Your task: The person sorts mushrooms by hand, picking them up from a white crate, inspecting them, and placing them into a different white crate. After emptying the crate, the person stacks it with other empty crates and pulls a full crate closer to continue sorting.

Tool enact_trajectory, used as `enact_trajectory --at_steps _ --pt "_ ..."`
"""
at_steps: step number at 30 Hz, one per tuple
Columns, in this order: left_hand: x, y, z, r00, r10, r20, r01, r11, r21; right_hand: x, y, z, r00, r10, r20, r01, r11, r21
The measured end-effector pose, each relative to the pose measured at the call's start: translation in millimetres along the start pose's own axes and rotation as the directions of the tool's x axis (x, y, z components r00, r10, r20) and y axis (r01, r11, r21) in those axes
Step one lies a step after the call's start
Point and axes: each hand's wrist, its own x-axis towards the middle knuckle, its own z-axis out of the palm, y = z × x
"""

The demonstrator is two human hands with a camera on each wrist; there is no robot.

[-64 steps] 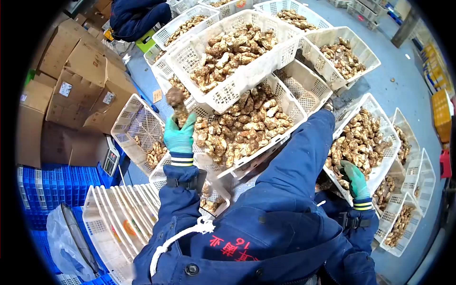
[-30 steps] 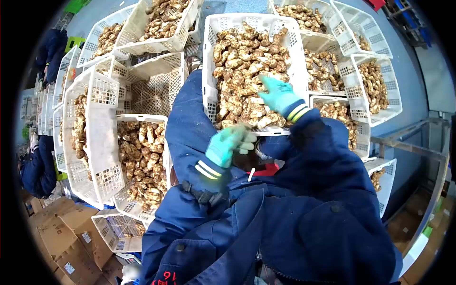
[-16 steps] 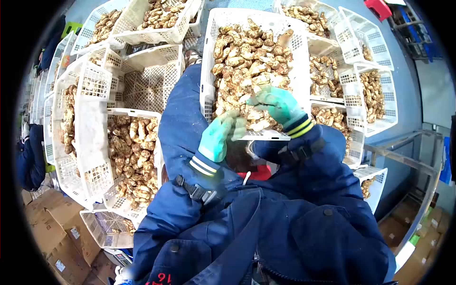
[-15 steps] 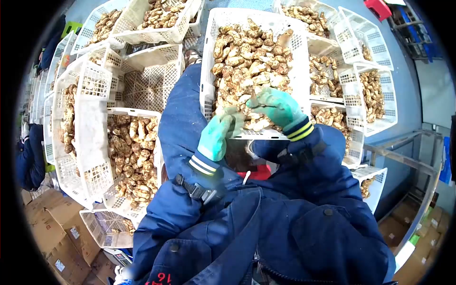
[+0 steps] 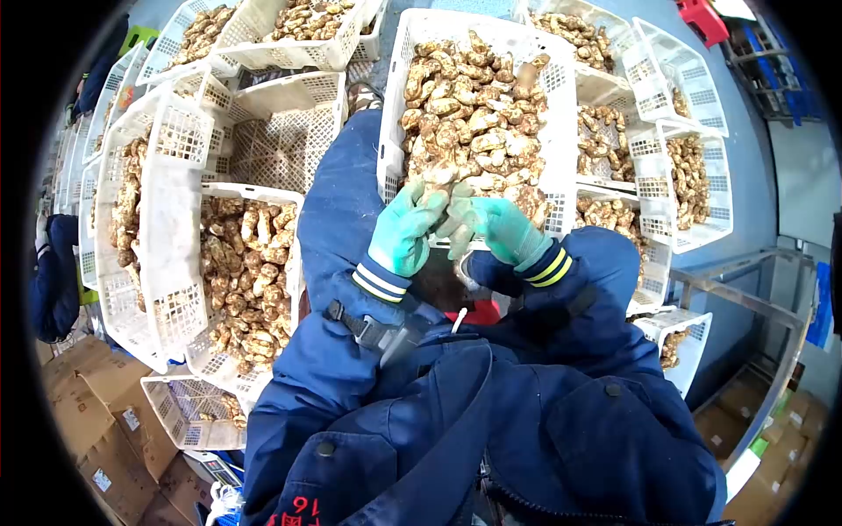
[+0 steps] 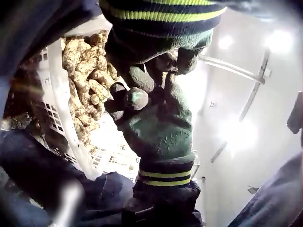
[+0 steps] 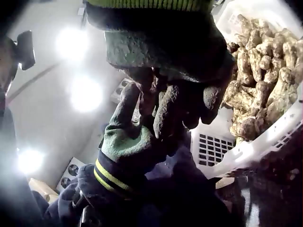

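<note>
Teal-gloved, pinching a brown mushroom [image 6: 166, 61] between the curled fingers and thumb of the left hand [image 5: 408, 230] and the bent fingers of the right hand [image 5: 509, 230], at the centre of the frame. Hiding most of it behind those fingers, by the near edge of a large white crate [image 5: 561, 123]. Showing a heap of mushrooms [image 5: 478, 114] inside that crate, upper centre.

Wearing a navy jacket [image 5: 438, 421], striped at the cuffs. Reading "16" in red print [image 5: 301, 505] at the lower left, below red characters partly cut off.

Seeing a second crate [image 5: 254, 189] of mushrooms at centre left, and more white crates [image 5: 684, 57] along the upper right. Standing farther out, lower left: brown cartons [image 5: 110, 451] bearing white labels [image 5: 132, 419] too small to read, with a scale [image 5: 215, 467] beside them. Sitting or crouching at the left edge, mostly cropped: another person [image 5: 57, 280]. Reaching across the lower right: a metal frame [image 5: 781, 351]. Showing red at the upper right: a stool-like object [image 5: 703, 22].
</note>
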Motion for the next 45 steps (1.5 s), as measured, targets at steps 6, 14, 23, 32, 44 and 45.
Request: enact_trajectory --at_steps 6,14,23,32,44,45 --pt "-5 12 20 0.986 -0.024 -0.165 0.042 0.993 0.108 9 -11 -58 0.95 -0.124 0.288 0.289 0.701 -0.652" --pt "-2 12 18 0.959 -0.04 -0.279 0.109 0.965 0.237 108 36 -108 0.974 -0.073 -0.215 -0.199 0.174 -0.964" --pt "-7 9 12 0.95 -0.075 -0.303 0.13 0.977 0.166 122 42 -100 0.857 0.314 -0.408 -0.435 0.018 -0.9" --pt "2 22 22 0.979 -0.173 -0.11 0.183 0.979 0.088 17 29 -89 0.948 0.284 -0.147 -0.155 0.81 0.566" --pt "-13 7 -11 0.992 -0.075 -0.098 0.088 0.987 0.134 -7 2 -41 0.911 0.395 -0.117 -0.227 0.719 0.657" --pt "-13 16 -4 0.98 -0.175 -0.092 0.183 0.98 0.079 -7 5 -43 0.91 0.402 -0.104 -0.233 0.701 0.674"
